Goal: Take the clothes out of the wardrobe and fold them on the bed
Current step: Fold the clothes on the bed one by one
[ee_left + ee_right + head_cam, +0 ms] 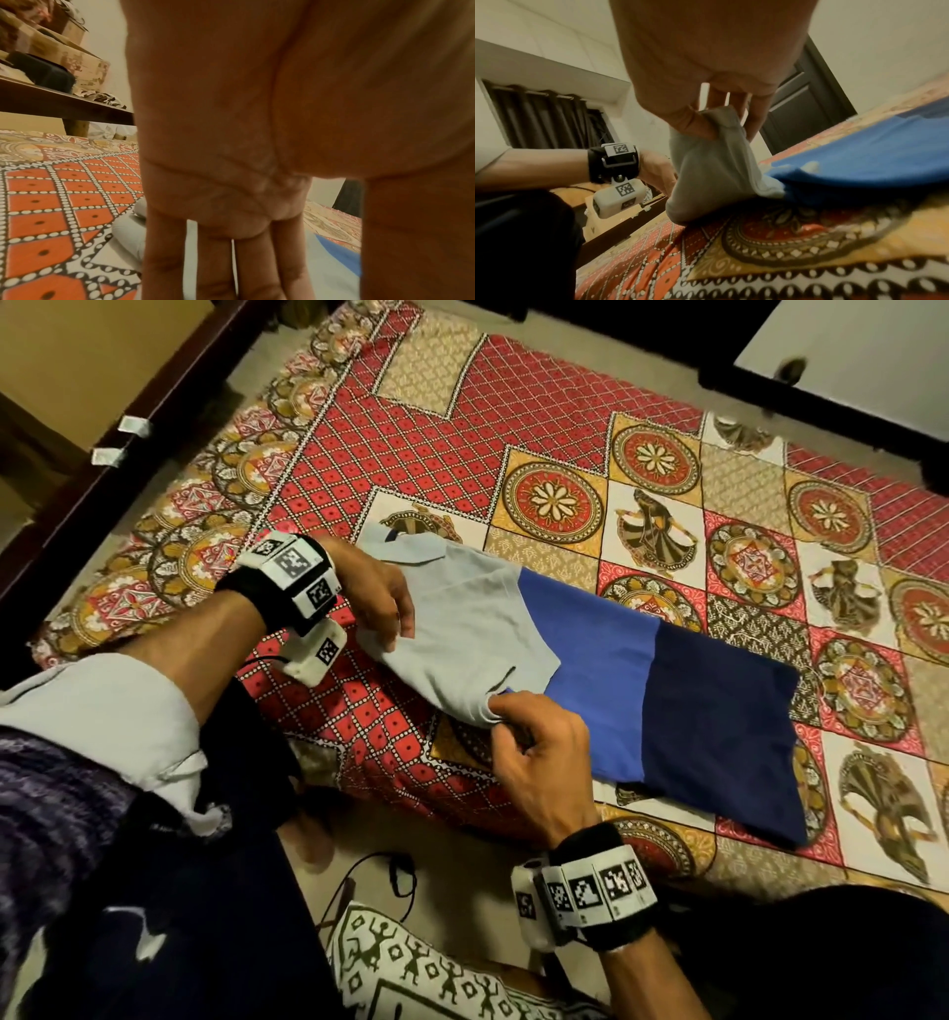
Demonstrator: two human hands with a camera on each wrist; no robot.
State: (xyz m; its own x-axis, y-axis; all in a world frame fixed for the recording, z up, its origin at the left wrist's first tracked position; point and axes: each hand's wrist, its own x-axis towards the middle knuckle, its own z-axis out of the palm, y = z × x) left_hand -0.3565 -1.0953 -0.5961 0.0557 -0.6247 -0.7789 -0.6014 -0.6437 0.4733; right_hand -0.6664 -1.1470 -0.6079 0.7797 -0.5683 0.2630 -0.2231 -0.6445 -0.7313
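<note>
A colour-block shirt (590, 660) of soft knit cloth lies flat on the bed (565, 454), close to the bed's near edge and running along it. It comes in three bands: pale grey at the collar end, mid blue in the middle, dark navy at the hem end. The navy part lies smooth and roughly rectangular; the grey part is rumpled and partly lifted. A small pointed collar (390, 541) sticks out at the grey end.

The right hand (539, 752) pinches a bunched corner of the grey cloth between thumb and fingers at the shirt's near edge; the right wrist view shows the fabric drawn up into a soft cone from the bed, with the blue band sagging beside it. The left hand (375, 598) rests on the grey part near the collar, fingers bent down over a fold of cloth at the end of the shirt; in the left wrist view its fingers (213, 263) run straight and close together down onto the pale fabric, so whether they grip or only press cannot be told.

The bedspread (667, 469) is a printed cotton patchwork of red diamond lattice, round floral medallions and dancing figures. Both wrists carry black straps with white marker-tagged blocks (298, 577).
</note>
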